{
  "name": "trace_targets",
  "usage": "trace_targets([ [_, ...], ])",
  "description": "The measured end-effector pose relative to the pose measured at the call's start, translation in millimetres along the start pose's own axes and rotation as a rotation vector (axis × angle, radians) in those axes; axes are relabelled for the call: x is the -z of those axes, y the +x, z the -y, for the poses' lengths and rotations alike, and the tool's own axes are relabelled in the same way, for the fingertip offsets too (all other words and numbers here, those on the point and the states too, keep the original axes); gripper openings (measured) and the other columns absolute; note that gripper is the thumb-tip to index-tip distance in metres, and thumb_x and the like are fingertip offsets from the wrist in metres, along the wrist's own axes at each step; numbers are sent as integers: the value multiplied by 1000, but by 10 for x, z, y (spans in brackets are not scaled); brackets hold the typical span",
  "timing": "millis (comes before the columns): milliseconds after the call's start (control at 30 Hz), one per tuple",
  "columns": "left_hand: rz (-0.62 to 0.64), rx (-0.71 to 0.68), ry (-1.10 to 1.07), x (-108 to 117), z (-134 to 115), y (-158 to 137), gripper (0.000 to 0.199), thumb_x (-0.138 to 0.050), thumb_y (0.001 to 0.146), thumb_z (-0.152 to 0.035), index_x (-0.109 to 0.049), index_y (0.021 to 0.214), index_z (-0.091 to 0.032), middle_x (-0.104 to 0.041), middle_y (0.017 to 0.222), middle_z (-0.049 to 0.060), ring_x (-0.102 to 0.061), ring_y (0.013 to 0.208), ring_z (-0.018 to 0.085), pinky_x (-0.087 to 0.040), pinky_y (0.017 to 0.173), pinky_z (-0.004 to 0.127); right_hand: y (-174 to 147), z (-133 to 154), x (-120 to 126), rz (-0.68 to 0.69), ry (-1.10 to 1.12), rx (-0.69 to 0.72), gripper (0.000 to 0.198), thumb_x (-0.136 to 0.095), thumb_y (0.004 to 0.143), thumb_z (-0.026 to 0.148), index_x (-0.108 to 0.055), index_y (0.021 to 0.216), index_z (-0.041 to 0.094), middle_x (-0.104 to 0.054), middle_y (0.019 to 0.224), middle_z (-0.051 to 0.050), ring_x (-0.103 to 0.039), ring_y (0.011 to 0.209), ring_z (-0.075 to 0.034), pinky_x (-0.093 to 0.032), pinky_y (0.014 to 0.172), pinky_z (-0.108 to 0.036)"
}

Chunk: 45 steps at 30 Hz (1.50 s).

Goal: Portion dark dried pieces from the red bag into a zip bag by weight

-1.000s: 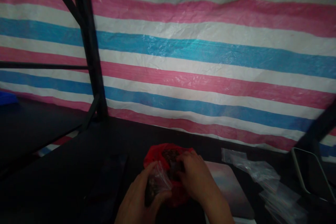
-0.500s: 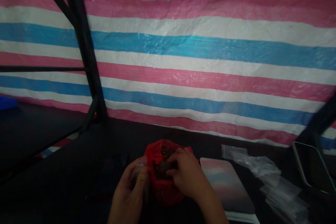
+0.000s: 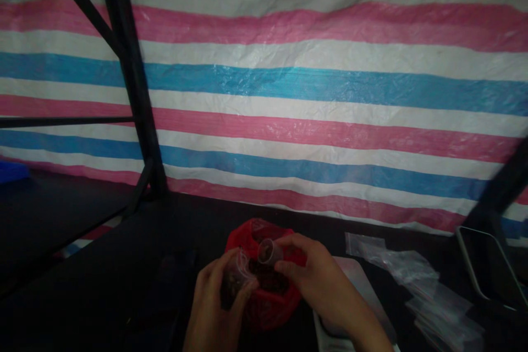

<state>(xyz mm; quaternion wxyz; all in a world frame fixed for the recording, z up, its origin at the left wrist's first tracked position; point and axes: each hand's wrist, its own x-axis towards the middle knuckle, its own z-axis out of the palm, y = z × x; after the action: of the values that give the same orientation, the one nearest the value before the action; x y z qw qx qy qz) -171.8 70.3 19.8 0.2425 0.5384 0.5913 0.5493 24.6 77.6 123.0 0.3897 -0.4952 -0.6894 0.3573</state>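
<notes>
A red plastic bag (image 3: pixel 264 313) stands open on the dark table with small brown pieces (image 3: pixel 274 280) inside; their kind is too dim to tell. Over its mouth, my right hand (image 3: pixel 307 264) pinches a small clear plastic cup (image 3: pixel 268 253), tilted toward the left. At the bag's left side, my left hand (image 3: pixel 218 291) grips a clear zip bag (image 3: pixel 241 267) whose mouth faces the cup. Some dark contents seem to show through the zip bag, but the light is poor.
Right of the red bag lies a flat scale with a shiny plate (image 3: pixel 350 275), partly behind my right forearm. Several clear zip bags (image 3: pixel 412 275) are spread beyond it. A phone (image 3: pixel 487 267) leans at the far right. Dark metal posts (image 3: pixel 138 88) stand before a striped tarp (image 3: pixel 313 82).
My right hand has lifted the cup out of the red bag and tilted it toward the left. My left hand has turned the zip bag's mouth toward it. The view has shifted slightly.
</notes>
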Motion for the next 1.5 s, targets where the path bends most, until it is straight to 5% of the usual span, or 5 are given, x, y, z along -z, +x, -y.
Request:
trace_targets([
  [400,247,-36,126,-38,20,-68,50,-66,90,-43,-69,139,-31,-54,142,14,-59,134,35,-50,117,60,-156,172,11,10,-262,-70,29,-66,84,5,-75,104,24,-80,106,-4,-74,105,-24,-50,92,-33],
  [900,221,-66,115,-88,19,-132,48,-68,90,-43,-73,136,-31,-53,135,12,-61,129,34,-52,116,58,-111,159,-51,63,-514,15,45,-57,73,-8,-66,105,23,-77,116,-5,-70,108,-27,-46,88,-36],
  [1233,220,-37,5,-108,-57,-141,54,-66,94,-50,-66,145,-32,-48,131,10,-57,129,33,-49,118,58,-91,235,23,57,-483,249,44,-42,88,-11,-67,104,21,-74,113,-5,-66,108,-21,-46,94,-34],
  [1500,171,-31,-34,-96,41,-136,58,-66,94,-50,-62,149,-32,-52,139,12,-58,134,33,-50,118,57,-74,210,7,-15,-338,289,40,-49,91,-8,-69,108,24,-75,120,-1,-67,112,-20,-47,98,-36],
])
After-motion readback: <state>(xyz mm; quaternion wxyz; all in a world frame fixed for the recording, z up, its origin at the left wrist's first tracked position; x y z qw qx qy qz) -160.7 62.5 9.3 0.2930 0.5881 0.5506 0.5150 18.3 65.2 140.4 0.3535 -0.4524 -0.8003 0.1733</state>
